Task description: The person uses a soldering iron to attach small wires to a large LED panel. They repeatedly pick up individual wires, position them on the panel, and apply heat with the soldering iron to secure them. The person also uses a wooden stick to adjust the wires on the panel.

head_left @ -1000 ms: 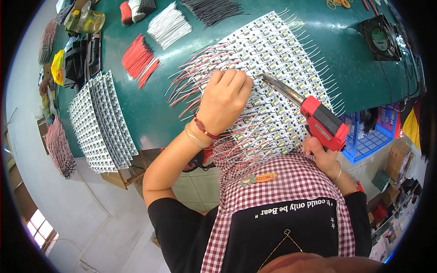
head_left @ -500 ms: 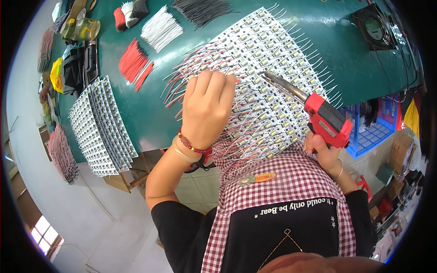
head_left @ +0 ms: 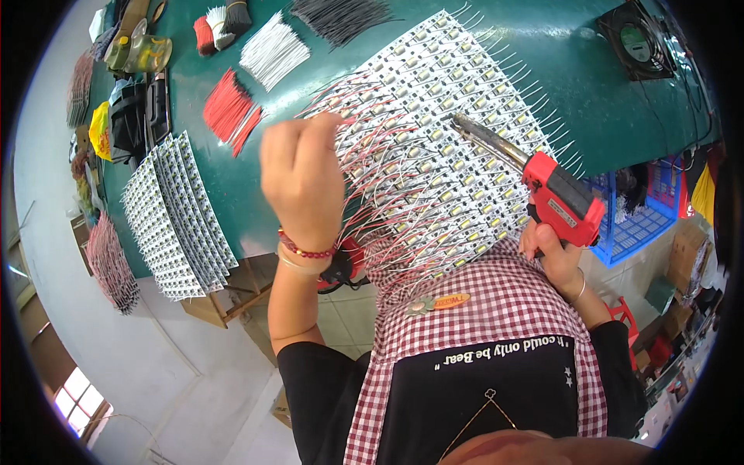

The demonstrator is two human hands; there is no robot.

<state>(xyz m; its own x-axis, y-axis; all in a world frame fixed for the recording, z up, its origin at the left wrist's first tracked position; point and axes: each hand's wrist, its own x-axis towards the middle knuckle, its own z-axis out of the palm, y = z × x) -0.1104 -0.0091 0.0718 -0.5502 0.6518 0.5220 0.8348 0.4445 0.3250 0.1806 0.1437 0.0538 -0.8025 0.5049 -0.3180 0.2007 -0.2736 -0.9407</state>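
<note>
My left hand [head_left: 301, 174] hovers over the left edge of a large panel of small white LED boards [head_left: 453, 143]. Its fingers are pinched, and the tip of a red wire [head_left: 349, 120] shows at them; the rest is hidden behind the hand. Red and white wires hang off the panel's left side, and short white ones stick out on the right. My right hand [head_left: 552, 252] is wrapped round the handle of a red and black soldering gun [head_left: 564, 200]. The gun's metal nose points up and left over the middle of the panel.
Bundles of red wires [head_left: 230, 108], white wires [head_left: 275, 50] and black wires [head_left: 341, 17] lie on the green table [head_left: 232, 182]. Stacked LED panels [head_left: 174, 221] sit at the left edge. A black fan [head_left: 637, 45] stands far right, above a blue crate [head_left: 639, 221].
My left hand has moved left from over the panel to its wire-fringed edge, fingers still pinched. The soldering gun has shifted slightly to the right.
</note>
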